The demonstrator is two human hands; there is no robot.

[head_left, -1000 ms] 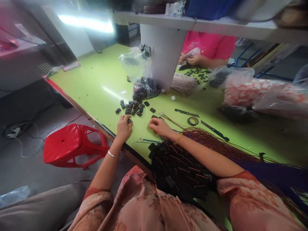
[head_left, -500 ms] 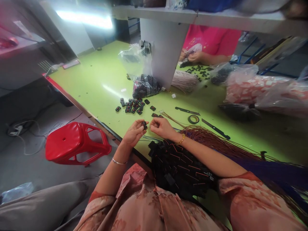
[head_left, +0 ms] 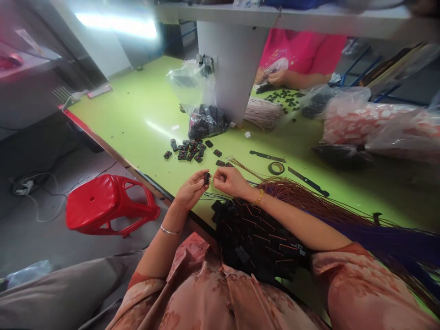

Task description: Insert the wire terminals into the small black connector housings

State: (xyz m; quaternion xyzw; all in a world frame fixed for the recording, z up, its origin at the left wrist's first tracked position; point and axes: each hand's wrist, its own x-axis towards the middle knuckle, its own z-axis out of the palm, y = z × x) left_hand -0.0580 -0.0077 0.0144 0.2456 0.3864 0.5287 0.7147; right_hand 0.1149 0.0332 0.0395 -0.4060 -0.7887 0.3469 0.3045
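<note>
Between the thumb and fingers of my left hand (head_left: 191,189) is a small black connector housing (head_left: 206,178). My right hand (head_left: 231,181) is closed in a pinch just to the right of it; whatever lies between its fingertips is too small to make out. Beyond my hands, a loose pile of black connector housings (head_left: 190,150) with reddish marks lies on the green table. Below my right forearm rests a heap of black connectors (head_left: 254,233) with short orange-red strips. Brown wires (head_left: 285,195) run from near my right hand along the table to the right.
A clear bag of dark parts (head_left: 206,121) leans by a grey post. Two flat blades (head_left: 307,181) and a tape roll (head_left: 276,168) lie right of my hands. Across the table sits a person in pink (head_left: 302,55). A red stool (head_left: 106,201) stands at left.
The connector housing in my left hand has turned slightly, showing more of its face. Both hands stay close together in almost the same place; the view has shifted a little.
</note>
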